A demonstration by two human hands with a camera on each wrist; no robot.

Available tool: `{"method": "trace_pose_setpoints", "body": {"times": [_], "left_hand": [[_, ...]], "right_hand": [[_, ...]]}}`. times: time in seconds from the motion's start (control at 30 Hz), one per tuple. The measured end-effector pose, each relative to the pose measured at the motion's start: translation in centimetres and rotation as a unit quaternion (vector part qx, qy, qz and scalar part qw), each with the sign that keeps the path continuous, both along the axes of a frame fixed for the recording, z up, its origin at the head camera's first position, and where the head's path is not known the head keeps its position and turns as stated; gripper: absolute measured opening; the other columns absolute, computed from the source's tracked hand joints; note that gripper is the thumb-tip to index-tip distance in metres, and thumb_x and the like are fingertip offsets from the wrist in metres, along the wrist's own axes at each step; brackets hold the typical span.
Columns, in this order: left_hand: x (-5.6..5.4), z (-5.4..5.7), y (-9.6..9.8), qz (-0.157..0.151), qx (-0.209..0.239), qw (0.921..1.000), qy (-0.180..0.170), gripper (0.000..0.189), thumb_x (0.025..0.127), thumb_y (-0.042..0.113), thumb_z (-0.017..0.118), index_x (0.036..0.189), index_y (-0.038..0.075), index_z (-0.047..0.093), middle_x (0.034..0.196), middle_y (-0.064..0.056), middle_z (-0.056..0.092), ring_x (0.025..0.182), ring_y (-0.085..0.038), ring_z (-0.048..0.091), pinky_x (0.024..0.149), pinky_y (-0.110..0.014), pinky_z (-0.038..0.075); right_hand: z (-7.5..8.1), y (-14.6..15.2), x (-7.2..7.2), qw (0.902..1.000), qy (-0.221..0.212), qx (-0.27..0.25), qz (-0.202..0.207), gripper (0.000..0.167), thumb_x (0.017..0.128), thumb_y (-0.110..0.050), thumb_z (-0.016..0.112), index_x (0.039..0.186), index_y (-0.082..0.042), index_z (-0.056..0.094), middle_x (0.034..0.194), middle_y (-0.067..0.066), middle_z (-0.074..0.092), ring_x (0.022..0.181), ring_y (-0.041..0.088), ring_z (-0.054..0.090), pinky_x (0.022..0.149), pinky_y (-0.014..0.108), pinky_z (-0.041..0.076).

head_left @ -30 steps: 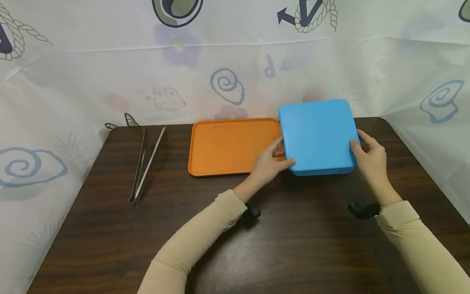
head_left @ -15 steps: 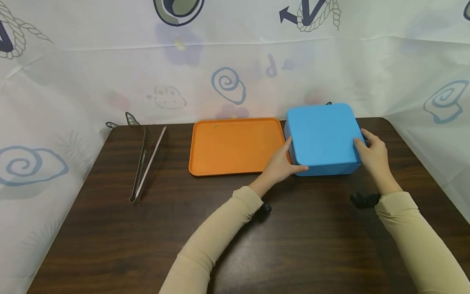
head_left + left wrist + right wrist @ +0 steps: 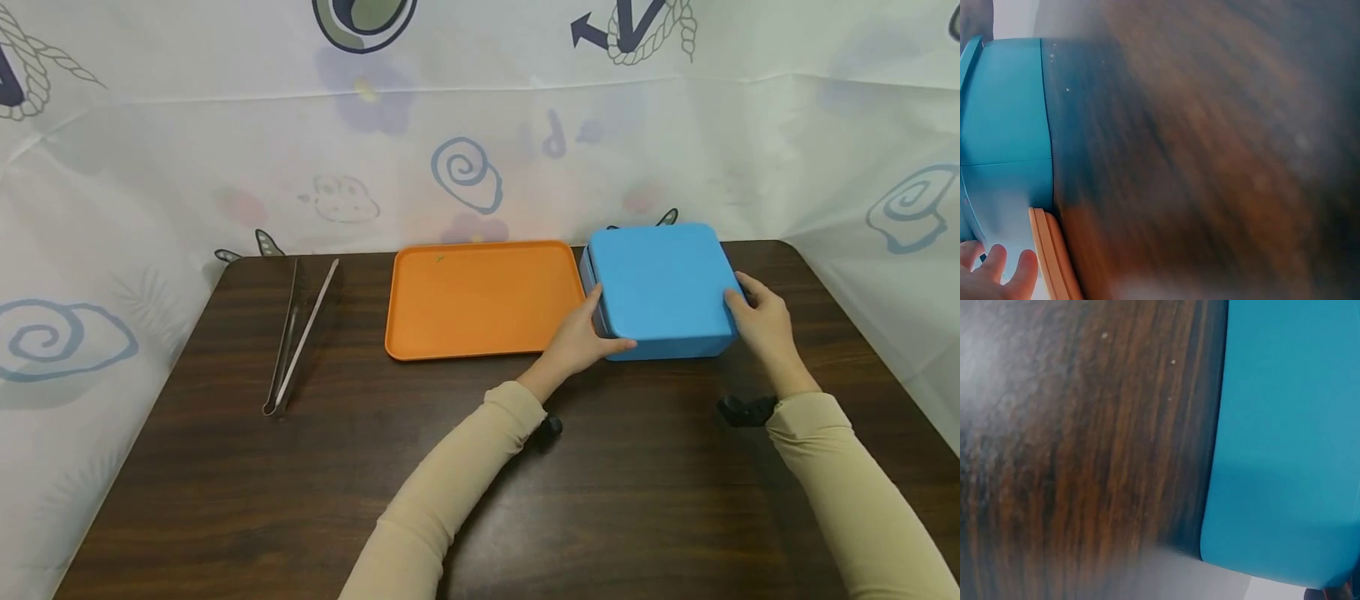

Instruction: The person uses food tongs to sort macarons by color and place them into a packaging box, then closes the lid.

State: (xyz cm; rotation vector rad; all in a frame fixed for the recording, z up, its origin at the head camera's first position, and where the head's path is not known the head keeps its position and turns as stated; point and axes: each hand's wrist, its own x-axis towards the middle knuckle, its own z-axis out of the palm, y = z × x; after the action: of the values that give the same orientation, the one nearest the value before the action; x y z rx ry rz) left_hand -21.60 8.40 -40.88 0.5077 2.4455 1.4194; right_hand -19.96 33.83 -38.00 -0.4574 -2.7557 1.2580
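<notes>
In the head view a blue box (image 3: pixel 671 346) with a rounded-corner lid (image 3: pixel 663 279) stands at the back right of the table, beside an orange tray (image 3: pixel 483 300). A seam runs between lid and body on its left side. My left hand (image 3: pixel 573 337) touches the front left corner, its thumb along the front and its fingers against the side. Fingertips (image 3: pixel 1024 272) show low in the left wrist view. At the right edge my right hand (image 3: pixel 763 325) pinches the lid, thumb near the top; its other fingers are partly hidden.
Metal tongs (image 3: pixel 300 337) lie on the left of the dark wooden table (image 3: pixel 637 517). A small green bit (image 3: pixel 440 259) lies in the tray. A white patterned cloth (image 3: pixel 262 150) hangs along the back and sides.
The back of the blue lid has come down and more of the front face shows. My left hand has shifted right with the box's left side; my right hand has moved slightly right.
</notes>
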Motion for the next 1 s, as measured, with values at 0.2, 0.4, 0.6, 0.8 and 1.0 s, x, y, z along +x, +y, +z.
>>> {"method": "trace_pose_setpoints", "body": {"times": [0.2, 0.4, 0.6, 0.8, 1.0], "left_hand": [[0.3, -0.2, 0.1, -0.002, -0.037, 0.9989, 0.029, 0.101, 0.082, 0.041, 0.073, 0.155, 0.017, 0.009, 0.161, -0.001, 0.017, 0.147, -0.019, 0.025, 0.115, -0.039, 0.034], [0.7, 0.0, 0.3, -0.006, -0.106, 0.9916, 0.074, 0.094, 0.086, 0.044, 0.067, 0.155, 0.013, 0.011, 0.161, -0.005, 0.016, 0.147, -0.021, 0.026, 0.115, -0.038, 0.034], [1.0, 0.6, 1.2, -0.011, -0.242, 0.9588, 0.149, 0.091, 0.086, 0.053, 0.062, 0.155, 0.017, 0.015, 0.159, -0.013, 0.020, 0.141, -0.027, 0.036, 0.110, -0.037, 0.041], [0.9, 1.3, 1.9, -0.011, -0.309, 0.9354, 0.172, 0.089, 0.085, 0.058, 0.061, 0.154, 0.022, 0.018, 0.159, -0.016, 0.016, 0.142, -0.028, 0.034, 0.111, -0.037, 0.040], [0.3, 1.7, 2.3, -0.029, -0.368, 0.9096, 0.191, 0.089, 0.084, 0.066, 0.056, 0.154, 0.031, 0.014, 0.161, -0.014, 0.007, 0.147, -0.031, 0.022, 0.113, -0.040, 0.036]], "right_hand": [[-0.5, 0.0, -0.1, 0.9999, -0.006, 0.005, 0.009, 0.061, 0.101, -0.036, 0.030, 0.153, -0.007, 0.017, 0.151, 0.033, 0.025, 0.136, 0.053, 0.030, 0.107, 0.066, 0.030], [-1.1, 0.1, -0.2, 0.9997, -0.005, 0.016, 0.018, 0.061, 0.102, -0.036, 0.029, 0.153, -0.006, 0.015, 0.152, 0.032, 0.021, 0.139, 0.053, 0.024, 0.109, 0.066, 0.025], [-1.4, -0.3, -0.2, 0.9975, 0.021, 0.060, 0.032, 0.059, 0.103, -0.032, 0.028, 0.152, -0.002, 0.017, 0.154, 0.031, 0.020, 0.141, 0.050, 0.021, 0.112, 0.065, 0.021], [-1.3, -0.1, -0.6, 0.9826, 0.066, 0.131, 0.113, 0.057, 0.103, -0.028, 0.027, 0.151, 0.001, 0.019, 0.157, 0.027, 0.015, 0.143, 0.050, 0.016, 0.113, 0.066, 0.015], [-1.3, 0.6, -1.1, 0.9618, 0.070, 0.185, 0.189, 0.057, 0.103, -0.026, 0.025, 0.150, 0.005, 0.016, 0.157, 0.028, 0.007, 0.145, 0.048, 0.007, 0.116, 0.063, 0.009]]}}
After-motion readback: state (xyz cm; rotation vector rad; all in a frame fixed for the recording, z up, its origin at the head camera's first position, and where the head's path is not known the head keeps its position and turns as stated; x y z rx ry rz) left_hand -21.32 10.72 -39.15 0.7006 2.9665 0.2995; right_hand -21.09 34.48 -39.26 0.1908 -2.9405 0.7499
